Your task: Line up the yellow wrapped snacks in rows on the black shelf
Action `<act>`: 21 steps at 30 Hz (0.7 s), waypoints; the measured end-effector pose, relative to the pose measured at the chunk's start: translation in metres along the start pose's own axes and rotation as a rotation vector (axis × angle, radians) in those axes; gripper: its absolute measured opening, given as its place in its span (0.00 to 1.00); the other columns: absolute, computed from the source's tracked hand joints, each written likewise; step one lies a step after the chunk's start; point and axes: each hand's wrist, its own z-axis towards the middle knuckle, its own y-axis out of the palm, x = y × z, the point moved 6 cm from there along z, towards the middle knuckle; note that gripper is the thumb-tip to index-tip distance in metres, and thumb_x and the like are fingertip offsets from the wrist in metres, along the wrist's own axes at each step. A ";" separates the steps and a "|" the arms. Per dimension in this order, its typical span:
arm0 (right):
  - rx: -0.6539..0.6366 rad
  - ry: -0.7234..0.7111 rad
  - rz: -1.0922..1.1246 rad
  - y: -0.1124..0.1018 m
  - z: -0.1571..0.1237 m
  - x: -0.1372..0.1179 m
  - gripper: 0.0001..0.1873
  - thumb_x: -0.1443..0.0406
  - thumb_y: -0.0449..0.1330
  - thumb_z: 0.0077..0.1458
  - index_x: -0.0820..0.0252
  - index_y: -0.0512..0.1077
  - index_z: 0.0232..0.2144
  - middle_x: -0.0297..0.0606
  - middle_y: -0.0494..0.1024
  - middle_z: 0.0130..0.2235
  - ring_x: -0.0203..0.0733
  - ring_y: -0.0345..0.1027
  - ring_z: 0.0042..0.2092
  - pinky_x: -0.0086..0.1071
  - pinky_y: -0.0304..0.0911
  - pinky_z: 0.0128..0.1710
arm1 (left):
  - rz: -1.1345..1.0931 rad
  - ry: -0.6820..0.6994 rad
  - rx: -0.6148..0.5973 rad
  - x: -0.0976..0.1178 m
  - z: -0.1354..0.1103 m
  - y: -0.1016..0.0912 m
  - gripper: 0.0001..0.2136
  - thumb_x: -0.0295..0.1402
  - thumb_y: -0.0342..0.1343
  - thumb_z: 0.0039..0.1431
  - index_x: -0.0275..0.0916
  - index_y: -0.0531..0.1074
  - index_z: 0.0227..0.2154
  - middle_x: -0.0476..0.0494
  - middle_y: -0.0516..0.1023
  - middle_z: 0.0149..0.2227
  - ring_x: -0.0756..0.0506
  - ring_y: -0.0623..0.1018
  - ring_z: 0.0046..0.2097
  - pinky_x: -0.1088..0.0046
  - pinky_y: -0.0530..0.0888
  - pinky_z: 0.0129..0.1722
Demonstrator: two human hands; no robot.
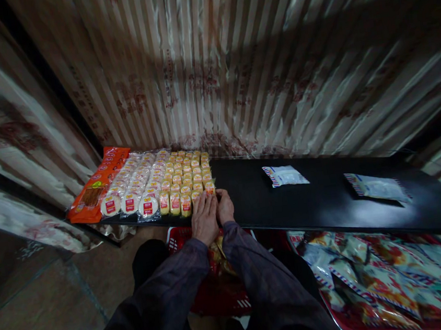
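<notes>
Rows of small yellow wrapped cakes point(185, 203) stand close together on a black shelf point(246, 183). My left hand point(205, 220) lies over the front right of these rows, its fingers stretched out and pressed on the cakes. Right beside it, my right hand point(225, 206) has its fingers bent round the front right corner cake point(210, 188); its fingertips are partly hidden. Left of the yellow cakes lie rows of round white wrapped cakes point(148, 206), and an orange packet point(90, 199) lies at the shelf's left end.
Two white packets point(287, 175) point(378, 188) lie apart on the shelf's right half. Below its front edge are a red basket point(204, 306) with golden packs under my forearms and a red basket point(335, 318) of bagged snacks at right. A pleated curtain point(209, 56) hangs behind.
</notes>
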 end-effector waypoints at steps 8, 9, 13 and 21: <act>0.040 -0.076 -0.074 -0.001 0.006 -0.002 0.12 0.60 0.52 0.53 0.60 0.68 0.38 0.42 0.77 0.38 0.43 0.71 0.39 0.36 0.65 0.41 | 0.120 0.049 -0.042 -0.011 0.008 0.008 0.25 0.26 0.45 0.57 0.28 0.62 0.59 0.33 0.62 0.62 0.38 0.49 0.68 0.48 0.50 0.65; 0.043 -0.078 -0.079 -0.001 0.006 -0.003 0.12 0.60 0.52 0.53 0.60 0.68 0.38 0.42 0.77 0.38 0.43 0.71 0.39 0.36 0.65 0.41 | 0.126 0.057 -0.043 -0.012 0.008 0.008 0.25 0.27 0.45 0.57 0.27 0.62 0.58 0.32 0.62 0.62 0.38 0.49 0.68 0.48 0.50 0.66; 0.022 -0.056 -0.107 0.000 0.005 -0.002 0.13 0.60 0.52 0.54 0.61 0.68 0.39 0.43 0.78 0.39 0.43 0.71 0.39 0.37 0.65 0.41 | 0.149 0.072 -0.046 -0.013 0.006 0.010 0.25 0.27 0.44 0.58 0.27 0.62 0.58 0.33 0.61 0.63 0.38 0.49 0.68 0.50 0.49 0.66; -0.022 -0.110 -0.122 0.000 0.009 -0.004 0.14 0.61 0.54 0.52 0.61 0.72 0.39 0.45 0.77 0.41 0.45 0.70 0.42 0.38 0.64 0.45 | 0.149 0.074 -0.055 -0.018 0.007 0.014 0.28 0.27 0.44 0.57 0.28 0.56 0.62 0.33 0.55 0.65 0.39 0.48 0.68 0.48 0.49 0.66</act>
